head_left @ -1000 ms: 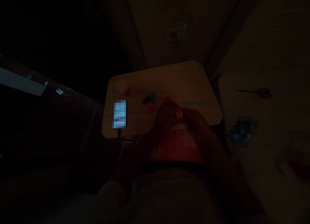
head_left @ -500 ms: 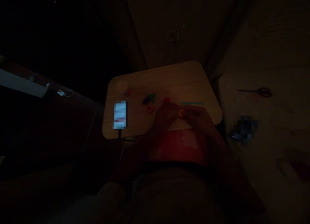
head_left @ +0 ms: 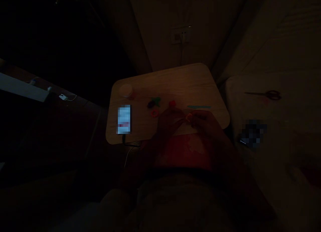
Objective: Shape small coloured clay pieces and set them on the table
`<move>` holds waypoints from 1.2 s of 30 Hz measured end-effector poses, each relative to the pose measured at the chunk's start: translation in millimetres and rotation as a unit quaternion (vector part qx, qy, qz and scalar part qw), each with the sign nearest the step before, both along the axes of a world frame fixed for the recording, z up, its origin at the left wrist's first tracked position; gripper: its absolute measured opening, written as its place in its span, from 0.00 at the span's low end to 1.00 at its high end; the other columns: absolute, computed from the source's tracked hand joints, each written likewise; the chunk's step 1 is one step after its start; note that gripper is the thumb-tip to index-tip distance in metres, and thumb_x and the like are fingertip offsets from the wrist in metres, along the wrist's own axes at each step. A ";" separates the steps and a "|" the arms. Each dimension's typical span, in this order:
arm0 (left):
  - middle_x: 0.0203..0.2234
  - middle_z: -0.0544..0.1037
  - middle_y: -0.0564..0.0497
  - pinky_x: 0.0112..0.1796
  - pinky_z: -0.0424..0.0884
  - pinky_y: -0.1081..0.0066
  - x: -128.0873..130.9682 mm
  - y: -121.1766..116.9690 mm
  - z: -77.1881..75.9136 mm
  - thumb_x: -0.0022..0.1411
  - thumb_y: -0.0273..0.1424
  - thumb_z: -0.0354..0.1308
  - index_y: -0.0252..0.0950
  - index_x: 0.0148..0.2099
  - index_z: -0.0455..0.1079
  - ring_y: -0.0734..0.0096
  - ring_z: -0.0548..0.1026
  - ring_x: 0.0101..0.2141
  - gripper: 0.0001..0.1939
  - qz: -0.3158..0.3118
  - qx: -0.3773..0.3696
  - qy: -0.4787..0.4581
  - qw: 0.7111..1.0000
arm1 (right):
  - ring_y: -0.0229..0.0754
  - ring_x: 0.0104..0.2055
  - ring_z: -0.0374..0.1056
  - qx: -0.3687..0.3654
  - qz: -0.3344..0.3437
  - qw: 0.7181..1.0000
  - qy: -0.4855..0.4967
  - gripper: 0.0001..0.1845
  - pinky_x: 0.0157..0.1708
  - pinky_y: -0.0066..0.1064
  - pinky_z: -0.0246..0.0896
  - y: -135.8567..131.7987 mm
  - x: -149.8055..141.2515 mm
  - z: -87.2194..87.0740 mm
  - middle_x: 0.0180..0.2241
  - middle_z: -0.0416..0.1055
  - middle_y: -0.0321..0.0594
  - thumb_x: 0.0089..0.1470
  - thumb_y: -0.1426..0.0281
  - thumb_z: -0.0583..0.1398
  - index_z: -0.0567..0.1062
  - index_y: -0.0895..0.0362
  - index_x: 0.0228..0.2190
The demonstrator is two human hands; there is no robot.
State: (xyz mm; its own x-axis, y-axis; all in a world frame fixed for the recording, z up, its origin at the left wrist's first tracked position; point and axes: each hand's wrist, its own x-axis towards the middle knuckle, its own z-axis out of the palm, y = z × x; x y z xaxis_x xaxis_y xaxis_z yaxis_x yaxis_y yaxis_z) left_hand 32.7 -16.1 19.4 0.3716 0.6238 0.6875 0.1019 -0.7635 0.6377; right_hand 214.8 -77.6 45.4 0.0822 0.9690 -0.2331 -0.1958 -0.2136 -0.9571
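Observation:
The light is very dim. Over the near edge of the small wooden table [head_left: 173, 79], my right hand [head_left: 207, 122] pinches a small orange ring-shaped piece [head_left: 189, 117]. My left hand [head_left: 168, 121] meets it from the other side, fingers bent and fingertips at the ring's left edge; their exact grip is dark. Just beyond my left hand lies a small red piece [head_left: 172, 103]. To its left are a red ring [head_left: 154, 113], a green piece [head_left: 156, 100] and a dark piece [head_left: 150, 104]. A thin teal strip [head_left: 199, 106] rests beyond my right hand.
A lit phone [head_left: 124, 119] with a cable lies at the table's left, below a round pale tub [head_left: 125, 90]. Scissors [head_left: 269, 95] and a dark blurred-out object [head_left: 253, 134] lie on the pale surface to the right. A wall socket [head_left: 180, 35] is behind the table.
The orange ring has turned slightly and shifted a little to the right between my fingers. My left hand has moved slightly, showing more of the red piece. The other things stay put.

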 end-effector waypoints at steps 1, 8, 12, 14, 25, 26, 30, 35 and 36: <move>0.38 0.84 0.48 0.41 0.81 0.65 -0.4 -0.2 0.7 0.67 0.39 0.69 0.39 0.42 0.82 0.67 0.83 0.39 0.09 0.003 0.009 0.000 1.000 | 0.34 0.22 0.60 -0.004 -0.007 1.000 0.009 0.25 0.22 0.29 0.55 -0.6 -1.6 -0.4 0.23 0.74 0.36 0.38 0.49 0.77 0.81 0.55 0.26; 0.37 0.84 0.50 0.41 0.81 0.67 0.4 -0.9 4.1 0.65 0.35 0.71 0.39 0.40 0.82 0.70 0.82 0.39 0.05 0.003 0.013 -0.032 0.999 | 0.34 0.22 0.61 -0.011 -0.022 1.000 0.017 0.25 0.21 0.27 0.55 -2.1 -6.2 0.8 0.23 0.74 0.36 0.37 0.48 0.77 0.82 0.56 0.26; 0.36 0.84 0.50 0.40 0.80 0.68 0.2 -1.1 5.4 0.67 0.35 0.70 0.39 0.37 0.82 0.71 0.82 0.38 0.06 0.003 0.005 -0.035 0.999 | 0.34 0.22 0.61 -0.004 -0.025 1.000 0.013 0.26 0.21 0.28 0.55 -2.1 -7.7 3.5 0.22 0.74 0.36 0.37 0.47 0.77 0.82 0.56 0.26; 0.36 0.84 0.50 0.41 0.80 0.68 0.0 -1.5 6.3 0.67 0.36 0.70 0.40 0.36 0.82 0.71 0.82 0.38 0.08 0.008 -0.001 -0.033 0.999 | 0.34 0.23 0.61 -0.001 -0.024 1.000 0.014 0.26 0.21 0.28 0.55 -2.3 -8.4 4.3 0.23 0.74 0.37 0.36 0.47 0.77 0.82 0.56 0.26; 0.33 0.82 0.52 0.39 0.79 0.69 6.5 -3.4 7.2 0.65 0.36 0.71 0.40 0.33 0.80 0.72 0.81 0.36 0.09 -0.002 -0.028 -0.078 0.997 | 0.34 0.22 0.60 0.017 -0.015 1.000 -0.002 0.22 0.21 0.28 0.53 -1.7 -7.8 3.0 0.22 0.72 0.35 0.41 0.51 0.76 0.81 0.55 0.26; 0.33 0.82 0.52 0.39 0.78 0.69 6.6 -3.2 7.0 0.65 0.35 0.72 0.40 0.33 0.80 0.72 0.81 0.36 0.09 -0.004 -0.024 -0.079 0.997 | 0.34 0.22 0.60 0.015 -0.016 1.000 0.001 0.22 0.21 0.28 0.53 -1.6 -7.6 2.9 0.22 0.72 0.35 0.40 0.51 0.75 0.81 0.55 0.25; 0.34 0.82 0.52 0.36 0.77 0.70 5.3 -2.8 6.5 0.66 0.36 0.71 0.40 0.34 0.81 0.73 0.80 0.35 0.09 -0.005 -0.026 -0.060 0.998 | 0.34 0.22 0.60 0.009 -0.007 1.000 0.002 0.21 0.21 0.28 0.53 -2.1 -6.3 4.1 0.22 0.73 0.36 0.39 0.52 0.76 0.81 0.56 0.25; 0.33 0.81 0.52 0.39 0.78 0.68 3.7 -4.8 8.2 0.66 0.36 0.70 0.40 0.32 0.81 0.72 0.80 0.36 0.10 -0.005 -0.038 -0.065 0.997 | 0.33 0.22 0.59 0.012 -0.009 1.000 0.005 0.19 0.21 0.27 0.51 -3.1 -8.1 6.1 0.21 0.72 0.34 0.40 0.55 0.77 0.81 0.56 0.25; 0.33 0.81 0.52 0.40 0.78 0.67 3.8 -5.3 8.7 0.66 0.36 0.71 0.40 0.32 0.80 0.72 0.80 0.36 0.09 -0.003 -0.038 -0.069 0.997 | 0.33 0.22 0.59 0.012 -0.011 1.000 0.011 0.19 0.21 0.27 0.51 -3.0 -9.2 6.4 0.21 0.72 0.34 0.40 0.56 0.77 0.82 0.56 0.25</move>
State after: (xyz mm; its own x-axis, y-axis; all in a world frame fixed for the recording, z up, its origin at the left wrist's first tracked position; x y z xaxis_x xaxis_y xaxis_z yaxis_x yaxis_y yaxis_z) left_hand 36.5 -21.4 28.1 0.2808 0.6742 0.6831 0.0048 -0.7127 0.7015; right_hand 205.6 -80.6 51.8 0.0992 0.9721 -0.2127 -0.2222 -0.1867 -0.9570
